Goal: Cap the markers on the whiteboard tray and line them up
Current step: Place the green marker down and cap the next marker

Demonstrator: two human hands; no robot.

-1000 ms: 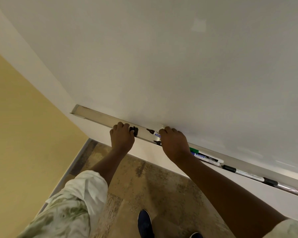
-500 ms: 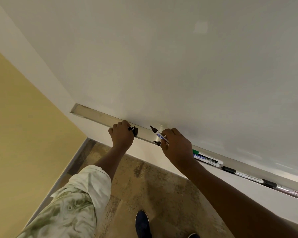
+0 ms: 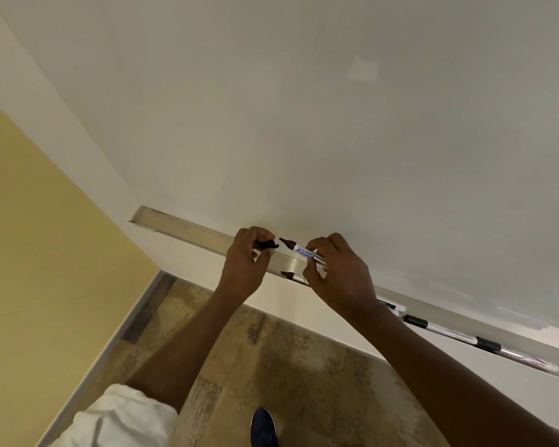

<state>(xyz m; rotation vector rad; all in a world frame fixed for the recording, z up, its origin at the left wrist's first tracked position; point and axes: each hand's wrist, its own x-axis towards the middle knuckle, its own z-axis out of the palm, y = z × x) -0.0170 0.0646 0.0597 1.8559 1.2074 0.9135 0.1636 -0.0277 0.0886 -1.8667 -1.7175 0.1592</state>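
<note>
Head view, the only one I have, looks down at both my hands raised just above the whiteboard tray (image 3: 188, 228). My right hand (image 3: 338, 275) is closed around the white barrel of an uncapped marker (image 3: 304, 251), thumb and fingers pinching it behind the blue lettering, dark tip aimed left. My left hand (image 3: 247, 261) is curled shut on a small black cap (image 3: 268, 244), pinched at the fingertips, just beside that tip but not yet on it. I judge the marker light and stiff, its smooth plastic a little slippery, so gripping mid-barrel close to the nib gives me the steadiest aim; the cap is tiny and easy to drop, best held by its sides with the mouth free. Another dark-tipped marker (image 3: 288, 274) lies in the tray below my hands, and capped markers (image 3: 439, 329) rest further right.
</note>
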